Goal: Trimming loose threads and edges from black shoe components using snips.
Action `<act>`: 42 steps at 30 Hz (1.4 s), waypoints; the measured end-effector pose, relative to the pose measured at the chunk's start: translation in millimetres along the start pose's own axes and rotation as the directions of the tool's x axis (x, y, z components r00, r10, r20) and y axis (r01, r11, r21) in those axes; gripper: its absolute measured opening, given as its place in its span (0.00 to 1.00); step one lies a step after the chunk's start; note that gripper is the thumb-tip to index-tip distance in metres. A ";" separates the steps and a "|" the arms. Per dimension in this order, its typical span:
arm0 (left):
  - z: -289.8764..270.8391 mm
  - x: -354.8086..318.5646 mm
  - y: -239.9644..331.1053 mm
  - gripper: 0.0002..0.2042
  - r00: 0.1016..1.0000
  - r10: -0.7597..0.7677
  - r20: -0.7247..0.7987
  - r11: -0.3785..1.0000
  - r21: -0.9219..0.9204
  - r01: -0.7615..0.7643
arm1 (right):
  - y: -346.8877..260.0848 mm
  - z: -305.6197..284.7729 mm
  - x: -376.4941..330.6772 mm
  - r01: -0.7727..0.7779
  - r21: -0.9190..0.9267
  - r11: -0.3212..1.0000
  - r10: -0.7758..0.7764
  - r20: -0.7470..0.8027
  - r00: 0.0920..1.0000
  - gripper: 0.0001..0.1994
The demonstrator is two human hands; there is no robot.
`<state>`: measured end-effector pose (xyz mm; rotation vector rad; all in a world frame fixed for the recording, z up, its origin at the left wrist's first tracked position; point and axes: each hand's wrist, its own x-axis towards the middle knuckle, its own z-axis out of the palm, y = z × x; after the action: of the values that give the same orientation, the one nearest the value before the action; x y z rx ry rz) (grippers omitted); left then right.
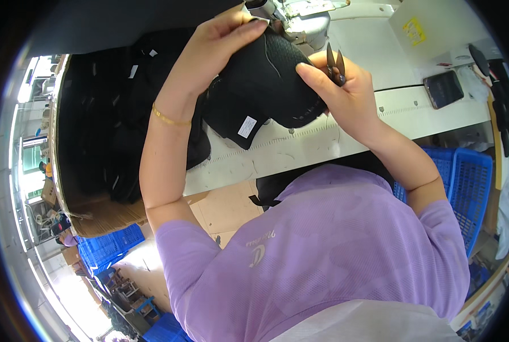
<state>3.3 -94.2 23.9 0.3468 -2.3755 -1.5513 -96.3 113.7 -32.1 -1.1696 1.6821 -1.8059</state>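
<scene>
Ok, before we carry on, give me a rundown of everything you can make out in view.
Cloth piece: one, black with a white label, between both hands
Scissors: one small pair, dark, in the right hand
Sewing machine: one, partly seen, pale and metallic, top centre
Table: one, white, under the work
Phone: one, dark, table's right side
Cloth pile: count unclear, black, left
Crates: at least three, blue, right, lower left and bottom
Background clutter: too small to count, mixed colours, far left
Shirt: one, purple, lower centre
Bracelet: one, gold, left wrist
Hands: two, bare, left and right, upper centre
</scene>
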 end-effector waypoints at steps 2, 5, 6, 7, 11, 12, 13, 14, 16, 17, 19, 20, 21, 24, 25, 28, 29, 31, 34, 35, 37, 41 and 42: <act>-15.5 22.2 -20.6 0.12 0.996 -0.087 -0.023 0.987 -0.136 0.083 | -10.5 5.6 10.0 -0.078 0.086 0.993 0.081 -0.035 0.996 0.12; -57.3 48.2 -67.8 0.16 0.996 -0.075 0.056 0.975 -0.205 0.085 | -13.9 8.3 18.6 -0.034 0.225 0.974 0.045 -0.043 0.998 0.13; -60.6 52.7 -71.6 0.17 0.996 -0.058 0.072 0.983 -0.169 0.070 | -9.7 7.1 18.9 -0.035 0.210 0.977 0.045 -0.042 0.998 0.14; -63.6 56.7 -75.4 0.17 0.995 -0.042 0.087 0.990 -0.133 0.053 | -8.0 5.4 18.8 -0.032 0.209 0.977 0.043 -0.048 0.998 0.14; -68.1 64.4 -79.3 0.20 0.988 0.011 0.152 1.000 0.004 -0.011 | -9.9 5.4 12.9 -0.069 0.131 0.989 0.073 -0.027 0.997 0.16; -69.8 62.2 -78.3 0.20 0.989 0.010 0.149 1.000 0.004 -0.011 | -8.7 6.8 10.1 0.022 0.025 0.999 -0.021 -0.042 0.999 0.16; -72.1 58.6 -77.2 0.20 0.994 -0.028 0.101 0.992 0.125 0.016 | -7.6 9.0 7.0 0.113 -0.081 0.990 -0.117 -0.044 0.992 0.16; -71.8 56.9 -74.7 0.20 0.997 -0.059 0.054 0.970 0.240 0.045 | -6.6 11.4 3.5 0.120 -0.059 0.991 -0.122 -0.031 0.992 0.17; -18.4 36.6 -38.6 0.14 0.948 0.248 -0.198 0.926 0.335 -0.172 | -4.4 3.3 3.1 0.079 -0.045 0.996 -0.079 -0.007 0.997 0.17; 7.1 20.1 -20.6 0.11 0.739 0.536 -0.408 0.813 0.485 -0.321 | -6.3 1.9 1.9 0.051 -0.020 0.998 -0.050 0.037 0.998 0.18; 20.8 -1.7 -19.1 0.12 0.636 0.465 -0.615 0.866 0.168 -0.471 | -13.4 1.0 0.3 0.022 0.020 1.000 -0.023 0.079 0.997 0.18; 24.2 -11.1 -18.3 0.09 0.571 0.672 -0.472 0.741 0.427 -0.518 | -14.8 -0.4 -0.3 -0.020 0.051 0.999 0.014 0.107 0.994 0.19; 25.4 -22.7 -15.6 0.08 0.500 0.823 -0.272 0.540 0.647 -0.538 | -16.3 0.7 -2.1 -0.015 0.054 0.998 0.009 0.112 0.994 0.19; 31.4 -35.5 -25.2 0.13 0.350 0.906 0.240 -0.053 0.882 -0.469 | -18.0 2.6 -3.9 -0.079 0.162 0.984 0.061 0.115 0.992 0.19; 29.9 -33.5 -28.1 0.13 0.348 0.907 0.238 -0.053 0.882 -0.468 | -19.5 3.3 -1.4 -0.110 0.182 0.977 0.090 0.116 0.989 0.18; 30.7 -27.9 -27.4 0.15 0.336 0.914 0.227 -0.069 0.904 -0.423 | -20.3 4.2 4.1 -0.156 0.197 0.968 0.135 0.114 0.984 0.17; 30.6 -25.6 -28.4 0.15 0.334 0.915 0.228 -0.070 0.902 -0.425 | -19.6 4.3 7.0 -0.164 0.194 0.967 0.144 0.114 0.983 0.17; 30.1 -21.3 -30.5 0.16 0.331 0.917 0.224 -0.086 0.919 -0.384 | -16.2 3.9 11.4 -0.161 0.226 0.961 0.142 0.097 0.985 0.16; 30.9 -16.5 -31.9 0.16 0.333 0.921 0.201 -0.080 0.936 -0.343 | -14.1 6.1 18.8 -0.153 0.267 0.951 0.138 0.075 0.988 0.15; 31.7 -15.1 -32.3 0.16 0.337 0.922 0.192 -0.079 0.943 -0.322 | -13.8 6.5 20.4 -0.150 0.272 0.950 0.137 0.067 0.988 0.15; 31.7 -10.4 -33.2 0.16 0.337 0.924 0.179 -0.072 0.949 -0.307 | -12.2 9.1 23.8 -0.124 0.277 0.953 0.114 0.053 0.992 0.15; 34.9 -13.4 -28.8 0.16 0.388 0.906 0.167 -0.091 0.974 -0.205 | -10.1 13.1 25.0 -0.079 0.328 0.941 0.072 0.031 0.997 0.14; 36.9 -15.7 -25.2 0.16 0.387 0.907 0.169 -0.093 0.974 -0.208 | -9.7 13.2 25.4 -0.077 0.329 0.941 0.071 0.028 0.997 0.14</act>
<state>5.7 -67.3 -15.0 -0.1560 -1.9638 0.6072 -97.9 88.0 -16.3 -0.9590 1.3269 -1.9318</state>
